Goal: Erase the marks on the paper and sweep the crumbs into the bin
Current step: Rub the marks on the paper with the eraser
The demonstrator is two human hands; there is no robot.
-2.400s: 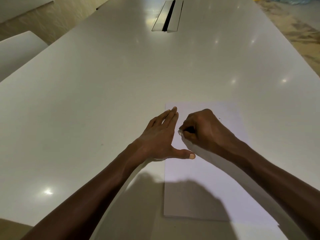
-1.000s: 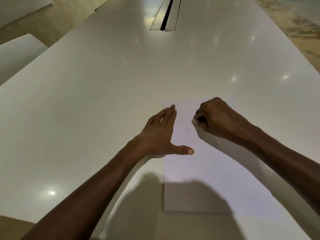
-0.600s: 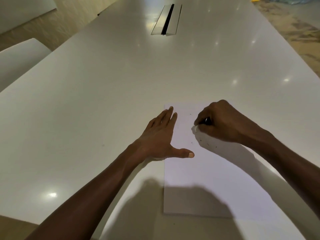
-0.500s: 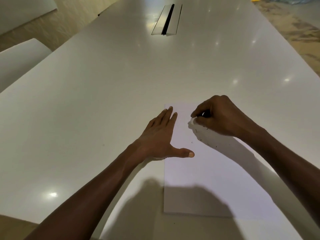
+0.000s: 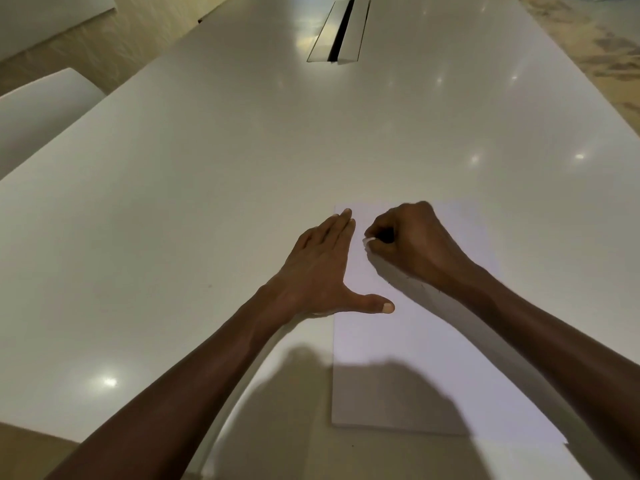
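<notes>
Head camera view: a person's left hand (image 5: 322, 268) lies flat, fingers straight, pressing the left edge of a white sheet of paper (image 5: 408, 344) on a glossy white table (image 5: 207, 174). The right hand (image 5: 412, 244) is clenched around a small white eraser (image 5: 369, 240), its tip on the paper near the sheet's far left corner. A few dark crumbs (image 5: 420, 285) dot the paper beside the right wrist. A metal slot (image 5: 337, 32) runs along the table's far middle.
</notes>
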